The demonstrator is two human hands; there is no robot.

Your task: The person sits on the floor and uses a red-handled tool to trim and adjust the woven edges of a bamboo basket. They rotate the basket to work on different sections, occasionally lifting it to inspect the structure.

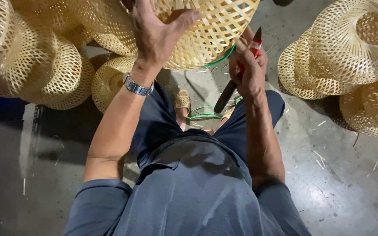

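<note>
A woven bamboo basket (206,30) is held up in front of me, above my knees. My left hand (156,32) lies spread over its near side, with a metal watch (137,86) on that wrist. My right hand (248,72) is closed around a tool with a red-and-white upper part and a dark handle (224,97), right at the basket's lower rim. A green cord (222,57) curves along that rim. Most of the basket's far side is out of the frame.
Stacks of similar woven bamboo shades stand at the left (31,57) and at the right (351,48). Green cord loops (202,114) lie on the grey concrete floor (346,175) by my sandalled foot (182,101). Bamboo slivers are scattered about.
</note>
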